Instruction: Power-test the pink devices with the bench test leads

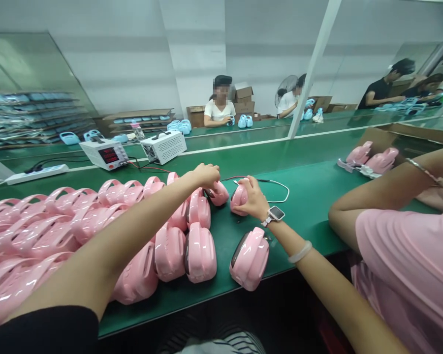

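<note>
— Item one: what does each hand have?

— My left hand [205, 174] is curled, knuckles up, over a glossy pink plastic handbag-shaped shell [219, 192] lying out past the middle of the green belt surface [310, 196]; fingers closed on it as far as I can tell. My right hand [251, 197] is wrapped round a second pink shell [239, 197] just beside the first, gripping it firmly.

— Item two: leads?

— A thin white cable [280, 189] loops on the belt beyond my right hand, and a red wire [233, 178] runs toward the shells from the far side, where a white bench power supply with a red display [105, 154] stands (its reading too small to make out).

— Item three: stock?

— A crowd of finished pink shells [170, 250] along the near edge, one standing alone [249, 257] under my right wrist.

— Handling advice?

— I'd judge it best to hold both shells steady against the belt, keep the leads slack, and avoid scuffing the gloss.

— Neighbours?

— A co-worker's arm in a pink sleeve [402, 255] rests at the near right corner.
</note>
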### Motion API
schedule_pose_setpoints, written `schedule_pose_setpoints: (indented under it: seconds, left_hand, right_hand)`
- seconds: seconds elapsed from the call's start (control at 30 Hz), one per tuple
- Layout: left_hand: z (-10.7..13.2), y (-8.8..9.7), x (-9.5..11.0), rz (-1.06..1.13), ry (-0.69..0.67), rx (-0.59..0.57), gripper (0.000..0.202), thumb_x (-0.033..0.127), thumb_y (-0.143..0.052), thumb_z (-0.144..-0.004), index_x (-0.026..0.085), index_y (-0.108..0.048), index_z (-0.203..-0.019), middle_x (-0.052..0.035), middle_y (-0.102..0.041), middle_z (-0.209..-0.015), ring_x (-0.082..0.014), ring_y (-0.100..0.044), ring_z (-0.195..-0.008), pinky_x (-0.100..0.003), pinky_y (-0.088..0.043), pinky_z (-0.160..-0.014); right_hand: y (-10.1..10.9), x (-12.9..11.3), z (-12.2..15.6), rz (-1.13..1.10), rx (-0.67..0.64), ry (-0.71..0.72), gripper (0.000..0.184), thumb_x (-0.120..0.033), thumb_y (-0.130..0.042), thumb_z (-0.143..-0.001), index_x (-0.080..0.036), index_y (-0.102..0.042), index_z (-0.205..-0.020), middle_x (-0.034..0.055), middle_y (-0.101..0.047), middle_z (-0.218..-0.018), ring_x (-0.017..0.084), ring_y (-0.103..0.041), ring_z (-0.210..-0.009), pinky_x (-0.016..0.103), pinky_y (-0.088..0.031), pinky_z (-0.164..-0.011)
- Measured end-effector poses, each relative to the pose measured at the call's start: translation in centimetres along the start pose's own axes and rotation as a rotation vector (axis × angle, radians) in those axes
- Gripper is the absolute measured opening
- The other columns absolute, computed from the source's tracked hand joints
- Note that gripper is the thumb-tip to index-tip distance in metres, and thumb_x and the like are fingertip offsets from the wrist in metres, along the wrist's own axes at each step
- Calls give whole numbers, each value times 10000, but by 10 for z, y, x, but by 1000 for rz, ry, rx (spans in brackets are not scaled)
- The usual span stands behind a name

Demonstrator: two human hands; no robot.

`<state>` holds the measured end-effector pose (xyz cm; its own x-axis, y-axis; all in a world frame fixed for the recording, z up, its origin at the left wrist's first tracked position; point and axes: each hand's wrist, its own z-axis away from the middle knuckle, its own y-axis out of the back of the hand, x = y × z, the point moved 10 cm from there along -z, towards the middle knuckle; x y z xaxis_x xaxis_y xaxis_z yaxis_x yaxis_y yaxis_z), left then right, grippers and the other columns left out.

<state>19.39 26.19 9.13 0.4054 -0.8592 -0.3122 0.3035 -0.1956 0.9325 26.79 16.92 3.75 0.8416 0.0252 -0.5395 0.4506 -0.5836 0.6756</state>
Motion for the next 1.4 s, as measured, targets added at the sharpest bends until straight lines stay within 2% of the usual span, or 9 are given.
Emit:
schedule_pose_setpoints:
  seconds: [0.2,0.3,0.43,0.53,0.73,0.87,1.17,1.33,1.4]
  left_hand:
    - [0,5,8,252,172,48,588,689,-489,-763,161,-688,-929,-137,-657,-1030,-295,-629,-912,-326,-490,-731]
    - [-2,1,15,351,228,45,564,671,-515,-763,155,-689,-912,-145,-682,-908,-299,-643,-872,-314,-490,-690]
    - [-10,-3,12,420,299,72,543,622,-511,-801,136,-672,-980,-175,-673,-979,-315,-631,-946,-335,-492,-742]
    - [-15,-3,10,453,291,63,469,532,-497,-852,119,-661,-1003,-166,-668,-1028,-288,-622,-962,-321,-482,-770]
    - [-12,8,21,455,108,3,312,408,-558,-841,155,-673,-984,-63,-684,-980,-202,-613,-886,-236,-452,-735]
    - [-8,12,26,387,-41,-37,243,346,-627,-779,230,-664,-990,-31,-668,-1035,-206,-595,-917,-244,-444,-773]
    - [5,12,54,177,-197,-94,169,195,-652,-714,257,-691,-866,-52,-643,-946,-252,-590,-875,-308,-435,-752]
    - [12,5,62,229,-188,-151,153,193,-652,-705,259,-713,-828,-19,-672,-856,-210,-600,-789,-276,-431,-709]
    - [13,9,65,328,-193,-59,163,250,-618,-753,283,-712,-882,6,-676,-931,-191,-602,-865,-250,-431,-744]
  right_hand:
    - [37,45,-10,38,106,-74,737,-231,-805,-507,-181,-510,-1180,181,-342,-1349,388,-396,-1265,510,-416,-997]
    - [48,39,-1,29,132,-28,623,-218,-732,-606,-172,-527,-1193,182,-343,-1383,386,-318,-1314,534,-335,-1045]
    - [13,8,20,-60,-103,117,192,-195,-609,-753,-201,-702,-921,88,-657,-961,258,-605,-948,368,-471,-863]
    - [-25,5,33,-117,-336,132,78,-178,-720,-651,-248,-735,-682,-2,-651,-622,173,-592,-594,268,-454,-592]
    - [-50,28,37,-227,-387,2,77,-195,-760,-603,-260,-750,-643,10,-691,-677,178,-590,-609,280,-419,-580]
    - [-43,29,44,-393,-349,-88,72,-192,-767,-565,-218,-700,-562,8,-651,-614,166,-562,-597,282,-439,-590]
    - [7,48,49,-790,-91,-348,437,-620,-623,-701,-189,-566,-749,71,-666,-765,181,-632,-545,210,-342,-322]
    - [22,36,46,-655,154,-216,259,-455,-686,-731,-203,-630,-744,44,-652,-671,192,-621,-554,283,-448,-450]
    - [27,23,46,-564,216,-98,154,-363,-687,-746,-216,-661,-711,45,-665,-698,193,-613,-600,321,-488,-570]
